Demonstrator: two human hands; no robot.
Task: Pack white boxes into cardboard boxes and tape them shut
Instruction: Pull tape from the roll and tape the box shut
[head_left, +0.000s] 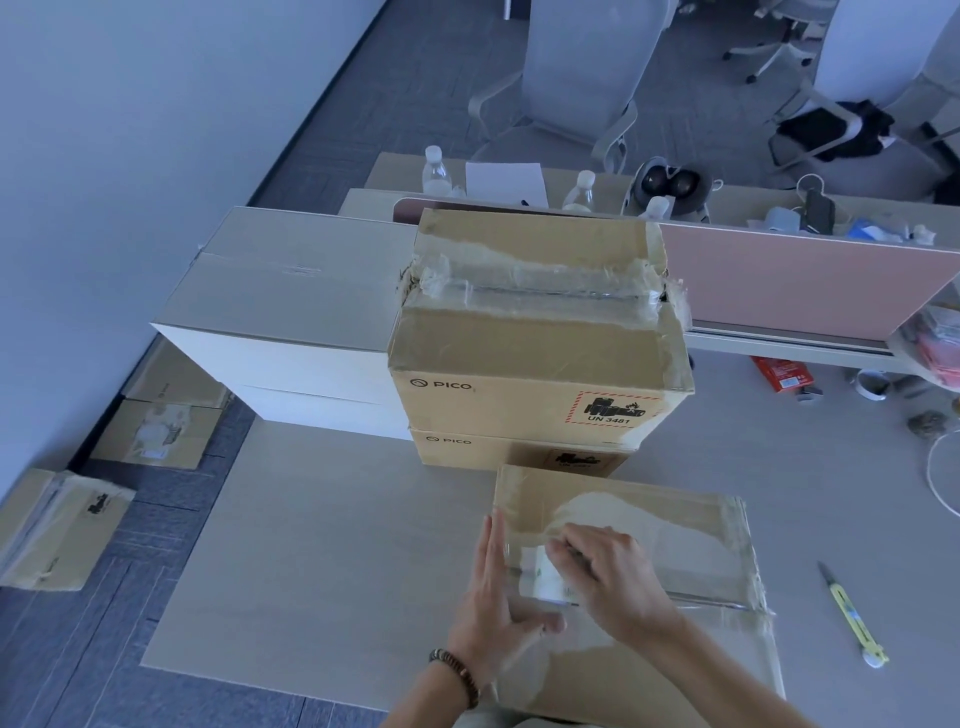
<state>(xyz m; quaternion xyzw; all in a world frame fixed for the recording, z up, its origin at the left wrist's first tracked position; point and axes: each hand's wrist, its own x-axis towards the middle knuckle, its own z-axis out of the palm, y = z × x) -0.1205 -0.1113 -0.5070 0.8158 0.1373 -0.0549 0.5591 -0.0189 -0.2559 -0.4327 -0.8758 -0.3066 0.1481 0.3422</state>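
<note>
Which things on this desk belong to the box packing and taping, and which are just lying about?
Job in hand:
near brown cardboard box under both hands
roll of clear tape
stacked brown PICO cardboard boxes
flat white boxes
yellow utility knife

Lying about:
clear plastic water bottles
grey headset
small red packet

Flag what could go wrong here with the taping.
The right hand holds the tape roll near the nearest cardboard box's left edge, and the left hand lies flat there; tape may wrinkle or catch fingers. The utility knife lies loose, possibly open, near the right forearm.
</note>
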